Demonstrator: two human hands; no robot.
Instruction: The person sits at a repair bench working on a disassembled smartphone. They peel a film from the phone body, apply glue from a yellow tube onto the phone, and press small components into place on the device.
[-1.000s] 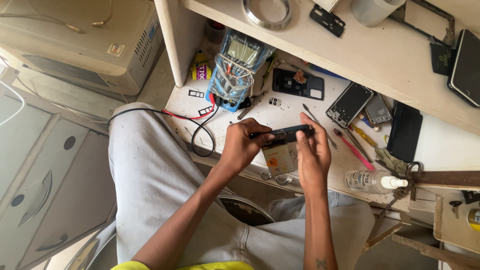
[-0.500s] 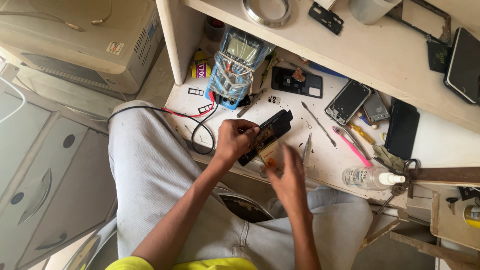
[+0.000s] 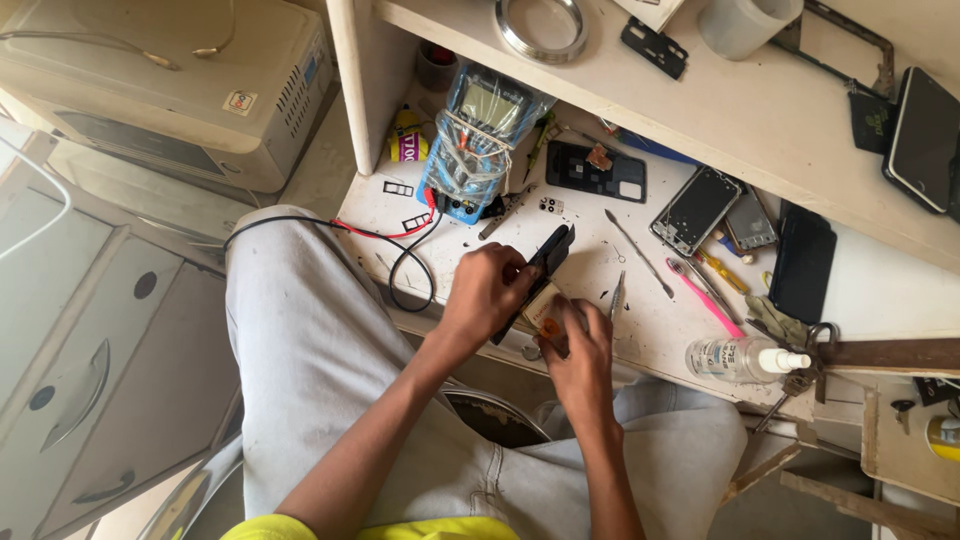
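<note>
- Left hand (image 3: 487, 290) wrapped around a slim black rectangular phone (image 3: 545, 262), fingers closed on its lower half, phone tilted on edge above the near edge of the white worn table (image 3: 640, 330).
- Right hand (image 3: 578, 350) just right of and below the phone, fingertips pinched on a small pale flat piece with an orange patch (image 3: 546, 312), touching the phone's lower end.
- Blue multimeter wrapped in clear plastic (image 3: 478, 140) up and left of the phone, against the table's back; red and black leads (image 3: 400, 250) looping down to the left of the phone.
- Black phone back cover (image 3: 596, 172) lying flat beyond the phone, further up the table.
- Thin metal pry tool (image 3: 638, 253) just right of the phone; metal tweezers (image 3: 617, 295) beside the right hand.
- Pink-handled toothbrush (image 3: 704, 296) farther right of the phone, near a bare phone frame with dark screen (image 3: 695, 208).
- Clear plastic bottle with white nozzle (image 3: 740, 358) lying on its side, well right of the phone at the table's near edge.
- Light grey trousers (image 3: 320, 360) below the phone, under both forearms.
</note>
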